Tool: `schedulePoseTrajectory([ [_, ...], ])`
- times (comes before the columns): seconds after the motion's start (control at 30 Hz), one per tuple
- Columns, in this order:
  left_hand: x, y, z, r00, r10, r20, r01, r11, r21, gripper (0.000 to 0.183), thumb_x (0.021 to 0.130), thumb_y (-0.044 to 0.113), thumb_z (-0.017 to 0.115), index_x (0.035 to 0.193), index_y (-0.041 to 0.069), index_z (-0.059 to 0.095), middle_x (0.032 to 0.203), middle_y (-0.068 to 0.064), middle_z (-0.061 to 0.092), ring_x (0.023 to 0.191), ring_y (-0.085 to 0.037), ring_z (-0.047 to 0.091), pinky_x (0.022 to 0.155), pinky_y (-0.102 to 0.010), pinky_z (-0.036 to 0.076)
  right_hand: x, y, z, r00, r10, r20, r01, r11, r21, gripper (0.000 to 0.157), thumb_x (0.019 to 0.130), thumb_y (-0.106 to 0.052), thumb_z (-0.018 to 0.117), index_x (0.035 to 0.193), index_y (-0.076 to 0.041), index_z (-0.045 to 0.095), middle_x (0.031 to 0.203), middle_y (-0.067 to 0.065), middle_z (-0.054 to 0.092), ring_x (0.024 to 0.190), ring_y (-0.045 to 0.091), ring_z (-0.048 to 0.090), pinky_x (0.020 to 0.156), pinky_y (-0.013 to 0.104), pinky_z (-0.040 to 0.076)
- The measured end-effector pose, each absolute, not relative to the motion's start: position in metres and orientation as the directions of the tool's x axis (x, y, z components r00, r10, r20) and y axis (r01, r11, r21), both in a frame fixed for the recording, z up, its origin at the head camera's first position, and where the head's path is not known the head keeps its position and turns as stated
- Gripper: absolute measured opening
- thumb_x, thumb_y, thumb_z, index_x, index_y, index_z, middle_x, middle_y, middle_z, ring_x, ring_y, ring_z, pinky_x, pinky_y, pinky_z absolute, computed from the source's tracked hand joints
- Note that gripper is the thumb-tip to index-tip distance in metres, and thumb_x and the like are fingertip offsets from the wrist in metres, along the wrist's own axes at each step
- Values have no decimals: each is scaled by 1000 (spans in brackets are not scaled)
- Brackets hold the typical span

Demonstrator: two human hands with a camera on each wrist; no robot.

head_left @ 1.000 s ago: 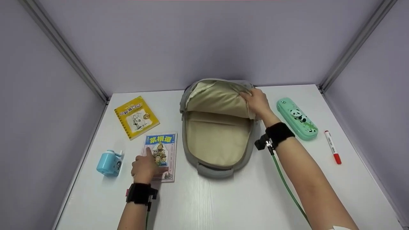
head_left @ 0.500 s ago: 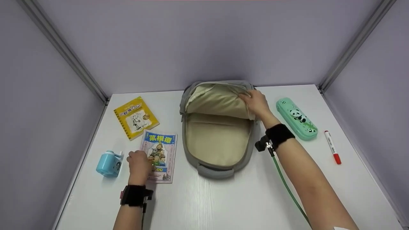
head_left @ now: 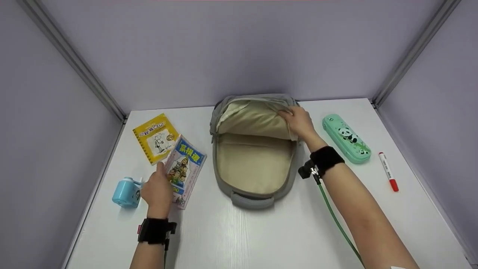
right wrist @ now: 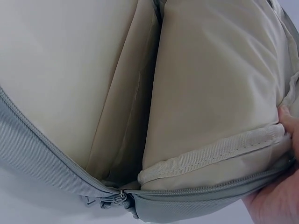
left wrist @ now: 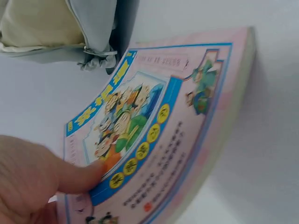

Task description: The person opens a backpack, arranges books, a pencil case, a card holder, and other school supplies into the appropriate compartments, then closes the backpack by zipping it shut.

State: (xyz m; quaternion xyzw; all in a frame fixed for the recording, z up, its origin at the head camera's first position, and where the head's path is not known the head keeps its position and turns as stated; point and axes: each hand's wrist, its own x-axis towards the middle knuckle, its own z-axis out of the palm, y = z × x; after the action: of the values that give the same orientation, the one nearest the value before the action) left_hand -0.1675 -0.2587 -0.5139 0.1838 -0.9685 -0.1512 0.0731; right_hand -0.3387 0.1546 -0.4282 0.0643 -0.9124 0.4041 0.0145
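My left hand (head_left: 158,189) grips a pink and blue comic book (head_left: 183,168) by its left edge, thumb on the cover. In the left wrist view the book (left wrist: 154,121) is tilted and bends slightly, its thick page edge showing. A grey backpack (head_left: 252,201) with a beige lining lies unzipped in the middle of the table. At its upper right, my right hand (head_left: 298,121) holds the front flap (head_left: 254,121) folded back. The right wrist view has the right hand (right wrist: 278,191) pinching the flap's zippered edge, thumb on the lining.
A yellow book (head_left: 157,138) lies at the back left, partly overlapped by the comic book. The light blue pencil sharpener (head_left: 127,192) stands left of my left hand. On the right are a green panda pencil case (head_left: 347,139) and a red-capped marker (head_left: 388,172). Grey panels enclose the table.
My left hand has gone from lying over the comic book to gripping its left edge. The book is now lifted and turned clockwise. The right hand stays on the flap.
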Motion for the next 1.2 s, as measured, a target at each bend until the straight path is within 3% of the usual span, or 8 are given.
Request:
schedulePoseTrajectory([
  [0.17, -168, -254, -501, -910, -357, 211, -234, 862, 450, 46, 94, -7, 56, 136, 0, 38, 100, -32, 63, 71, -45, 66, 52, -50, 50, -337, 155, -427, -992, -110, 70, -124, 644, -755, 34, 99, -38, 59, 88, -6, 64, 79, 7, 57, 70, 20, 50, 72, 37, 42],
  [0.27, -168, -252, -491, -917, -349, 192, -196, 815, 545, 46, 88, -16, 54, 132, -12, 40, 108, -37, 58, 83, -51, 65, 61, -55, 54, -336, 154, -427, -991, -115, 61, -121, 637, -761, 36, 99, -38, 58, 76, -11, 51, 64, 2, 42, 58, 19, 44, 63, 35, 38],
  [0.37, -166, -251, -482, -932, -343, 114, -219, 787, 577, 37, 87, -17, 54, 123, -18, 44, 106, -39, 57, 85, -51, 64, 63, -54, 54, -335, 154, -428, -991, -115, 62, -122, 642, -757, 37, 99, -39, 58, 74, -13, 49, 60, -1, 40, 55, 17, 42, 60, 34, 37],
  [0.53, -165, -250, -476, -947, -311, 84, -232, 840, 490, 29, 88, -11, 57, 115, -14, 46, 96, -36, 60, 75, -48, 65, 57, -51, 53, -335, 153, -428, -992, -114, 59, -120, 654, -747, 36, 99, -40, 58, 77, -12, 53, 61, -1, 40, 55, 18, 42, 61, 35, 37],
  [0.67, -166, -247, -472, -942, -302, 146, -204, 861, 466, 31, 90, -8, 56, 120, -11, 45, 94, -33, 62, 69, -44, 65, 52, -49, 51, -335, 153, -428, -992, -114, 58, -119, 656, -746, 37, 98, -41, 59, 77, -11, 52, 61, 0, 40, 55, 18, 42, 61, 35, 36],
  [0.8, -168, -242, -460, -913, -352, 207, -186, 811, 555, 35, 96, -6, 52, 130, -10, 45, 104, -33, 62, 75, -45, 66, 56, -51, 53, -337, 153, -430, -992, -114, 57, -118, 654, -747, 38, 98, -42, 59, 77, -11, 52, 62, 0, 39, 56, 19, 41, 61, 35, 36],
  [1.0, -169, -234, -438, -897, -418, 144, -173, 631, 756, 38, 105, 8, 45, 140, -4, 39, 118, -28, 60, 95, -40, 66, 72, -49, 56, -338, 151, -430, -991, -113, 66, -125, 655, -745, 36, 98, -42, 59, 80, -11, 55, 66, 1, 39, 60, 19, 42, 63, 35, 36],
  [1.2, -162, -233, -429, -928, -361, 96, -107, 503, 858, 41, 103, 11, 49, 142, -1, 42, 117, -23, 61, 93, -33, 67, 72, -40, 57, -338, 150, -429, -988, -130, 87, -150, 630, -762, 37, 99, -39, 58, 75, -12, 49, 63, 0, 36, 58, 17, 38, 61, 35, 34],
])
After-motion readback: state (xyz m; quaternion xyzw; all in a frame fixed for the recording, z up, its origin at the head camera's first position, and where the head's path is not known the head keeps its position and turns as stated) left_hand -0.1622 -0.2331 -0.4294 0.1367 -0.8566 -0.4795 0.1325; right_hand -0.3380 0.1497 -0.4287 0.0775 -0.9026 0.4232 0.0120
